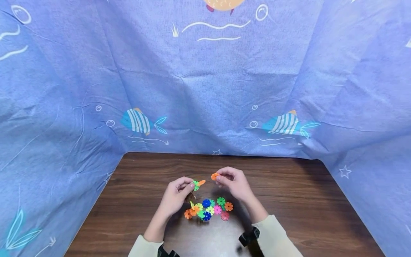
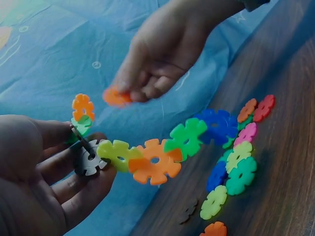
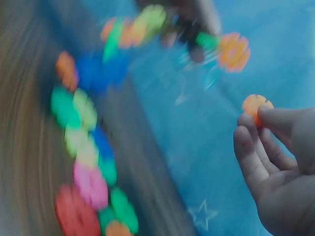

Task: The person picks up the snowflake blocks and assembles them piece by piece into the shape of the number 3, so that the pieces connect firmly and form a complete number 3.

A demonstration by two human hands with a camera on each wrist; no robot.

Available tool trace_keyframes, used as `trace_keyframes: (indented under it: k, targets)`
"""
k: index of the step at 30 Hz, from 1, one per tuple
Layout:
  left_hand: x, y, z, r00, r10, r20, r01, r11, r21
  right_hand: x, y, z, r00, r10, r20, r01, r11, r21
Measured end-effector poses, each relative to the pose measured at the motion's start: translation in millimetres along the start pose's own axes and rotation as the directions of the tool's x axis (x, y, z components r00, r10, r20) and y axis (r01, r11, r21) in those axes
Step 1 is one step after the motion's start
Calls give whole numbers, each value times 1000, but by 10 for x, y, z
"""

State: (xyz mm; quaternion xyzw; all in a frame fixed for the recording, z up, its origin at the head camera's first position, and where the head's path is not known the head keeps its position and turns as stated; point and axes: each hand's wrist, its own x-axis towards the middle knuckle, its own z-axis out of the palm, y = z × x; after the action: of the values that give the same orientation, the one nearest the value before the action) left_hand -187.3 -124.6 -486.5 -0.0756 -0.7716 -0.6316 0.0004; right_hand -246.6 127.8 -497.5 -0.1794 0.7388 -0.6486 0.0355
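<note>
My left hand point(image 1: 174, 195) grips a chain of notched flower-shaped plastic discs by its dark discs point(image 2: 89, 158). From its fingers, one end of the chain has a green disc point(image 2: 81, 126) and an orange disc point(image 2: 83, 107). Along the other side run a yellow-green disc point(image 2: 118, 155), a larger orange disc point(image 2: 154, 161), a green disc point(image 2: 186, 138) and a blue disc point(image 2: 217, 126). Between thumb and fingers, my right hand point(image 1: 236, 184) pinches a single orange disc point(image 3: 257, 108), held apart from the chain. The right wrist view is partly blurred.
Several loose discs lie clustered on the brown wooden table point(image 1: 289, 207), among them a pink disc point(image 1: 217, 209), a red disc point(image 1: 225, 216) and an orange disc point(image 1: 228, 206). A blue fish-print cloth point(image 1: 205, 89) hangs behind the table and at its sides.
</note>
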Motion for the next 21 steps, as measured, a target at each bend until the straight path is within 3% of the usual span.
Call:
trace_keyframes:
  k: [4, 9, 16, 21]
  targets:
    - [1, -10, 0, 999, 36, 16, -36, 999, 17, -115, -103, 102, 996, -42, -85, 49, 995, 86]
    - [13, -8, -2, 997, 74, 34, -75, 997, 15, -138, -117, 172, 992, -63, -112, 77, 990, 118]
    - [-15, 25, 38, 999, 47, 3, -47, 998, 50, -128, -74, 241, 993, -72, -98, 83, 990, 115]
    - [-28, 12, 120, 999, 20, -43, -19, 1000, 22, -160, -59, 280, 987, -102, -124, 106, 994, 31]
